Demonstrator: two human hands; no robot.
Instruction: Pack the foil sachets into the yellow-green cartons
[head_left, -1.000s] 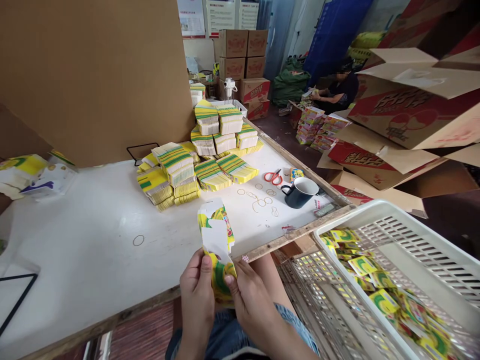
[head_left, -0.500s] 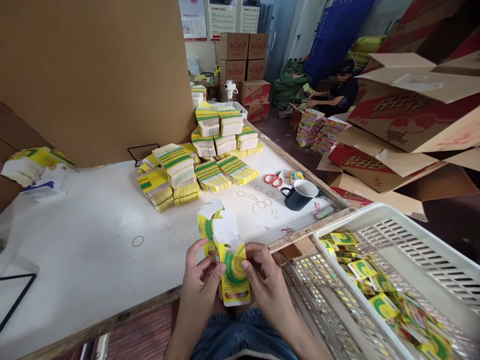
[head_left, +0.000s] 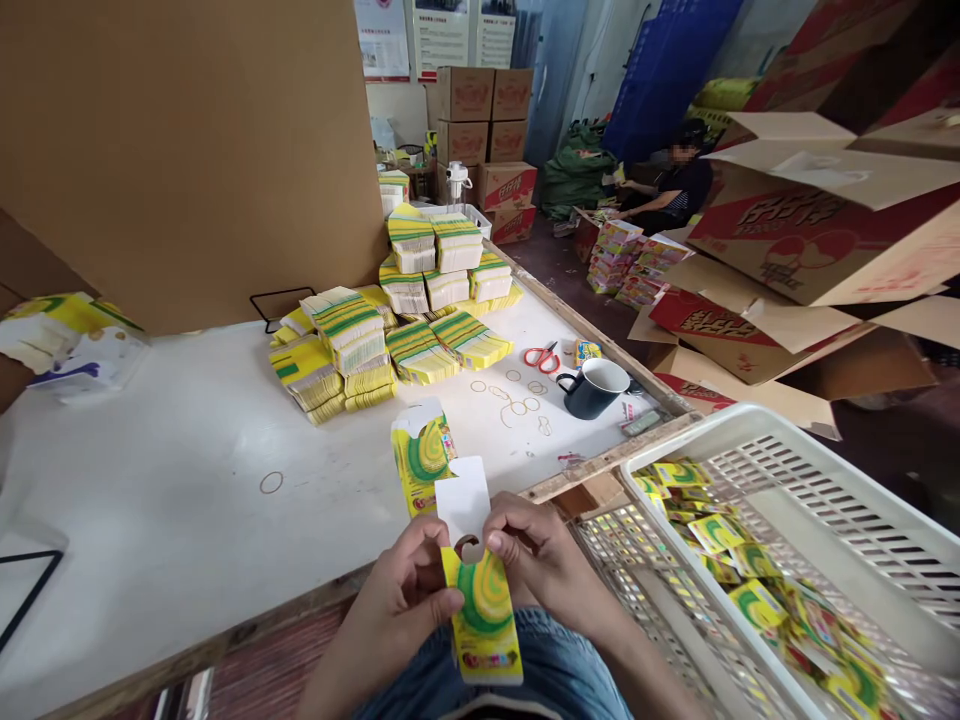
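Bright, even daylight (soft shadows); wide-angle stretching blurs the edges.

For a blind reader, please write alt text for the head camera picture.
Both hands, left hand and right hand, fold a yellow-green carton at the edge of a white table. Stacks of flat cartons lie behind; a white crate stands right.

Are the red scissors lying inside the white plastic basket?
No, the red scissors lie on the white table, beside the dark mug, apart from the white plastic basket.
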